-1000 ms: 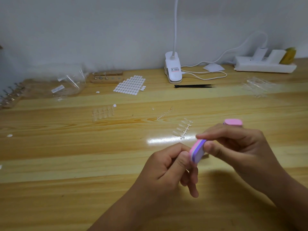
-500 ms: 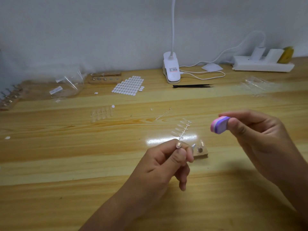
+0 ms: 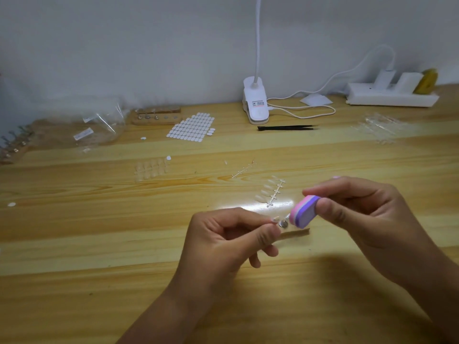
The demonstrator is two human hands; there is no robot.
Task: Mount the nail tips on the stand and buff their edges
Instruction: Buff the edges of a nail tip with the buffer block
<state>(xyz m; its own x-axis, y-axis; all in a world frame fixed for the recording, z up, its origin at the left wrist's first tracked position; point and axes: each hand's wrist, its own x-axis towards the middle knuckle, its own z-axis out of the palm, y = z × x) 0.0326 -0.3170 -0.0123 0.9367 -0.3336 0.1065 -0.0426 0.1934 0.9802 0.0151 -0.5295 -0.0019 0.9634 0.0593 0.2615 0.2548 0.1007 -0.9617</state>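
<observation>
A nail tip [image 3: 275, 219] is pinched by the left hand [image 3: 229, 240]; beside its fingers [image 3: 267, 238], a buffer block [image 3: 305, 211] is gripped by the right hand [image 3: 365, 214].

Clip lamp [image 3: 255, 105] stands near what look like tweezers [image 3: 285, 128].

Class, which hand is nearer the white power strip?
Right. The right hand hovers in front of the white power strip; the left hand sits farther left of it.
</observation>
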